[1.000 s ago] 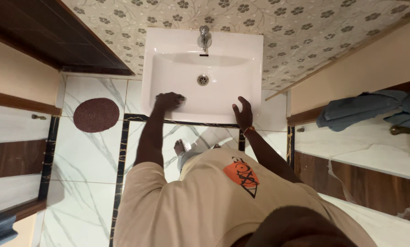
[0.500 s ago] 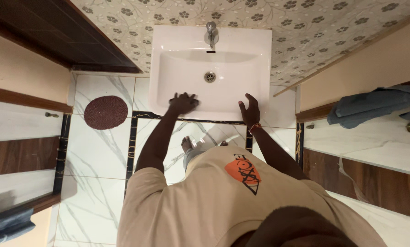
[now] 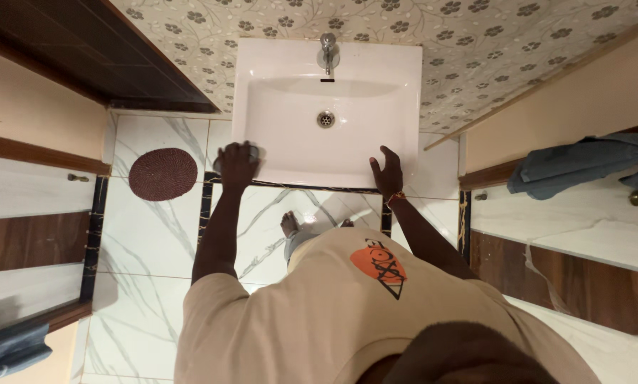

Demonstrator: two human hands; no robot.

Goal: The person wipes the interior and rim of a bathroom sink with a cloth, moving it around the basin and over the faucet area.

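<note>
A white rectangular sink point(image 3: 404, 78) with a chrome tap point(image 3: 327, 48) and a round drain point(image 3: 325, 119) hangs on a flowered wall. My left hand point(image 3: 237, 165) presses on the sink's front left corner, and a bit of pale cloth point(image 3: 252, 151) shows under its fingers. On the front rim near the right corner rests my right hand point(image 3: 389, 171), fingers apart and holding nothing. A bracelet sits on that wrist.
A round brown mat point(image 3: 163, 173) lies on the white marble floor left of the sink. A blue cloth point(image 3: 582, 163) is draped on the ledge at the right. A dark wooden door point(image 3: 84, 50) stands at the upper left. My bare foot point(image 3: 288, 224) is below the sink.
My left hand has slid left along the sink's front, from near the middle to the left corner. My right hand has stayed on the rim.
</note>
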